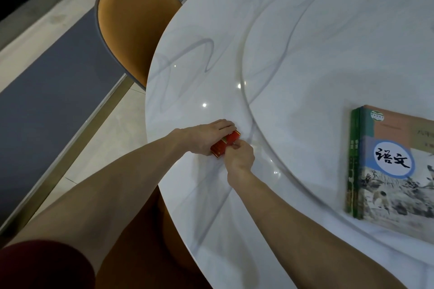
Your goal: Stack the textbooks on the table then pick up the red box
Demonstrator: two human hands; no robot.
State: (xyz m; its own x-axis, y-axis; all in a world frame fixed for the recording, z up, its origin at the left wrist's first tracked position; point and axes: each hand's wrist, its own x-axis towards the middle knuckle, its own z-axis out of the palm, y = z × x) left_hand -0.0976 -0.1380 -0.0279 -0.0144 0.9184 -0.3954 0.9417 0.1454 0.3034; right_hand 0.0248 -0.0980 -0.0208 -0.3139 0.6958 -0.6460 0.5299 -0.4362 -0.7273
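Observation:
A small red box [225, 144] with gold trim lies on the white marble table [211, 77] near its left edge. My left hand [209, 135] wraps over the box's far side, fingers curled around it. My right hand [239, 156] pinches the box's near right side with fingertips. Whether the box rests on the table or is slightly lifted is unclear. The textbooks [387, 166] sit stacked at the right on the raised turntable [317, 65]; the top one has a blue-and-picture cover with a white oval, and green spines show beneath it.
An orange-seated chair [133, 30] stands pushed against the table's left edge. Another orange seat [150, 241] is below my arms at the table's near side. Grey and beige floor lies to the left.

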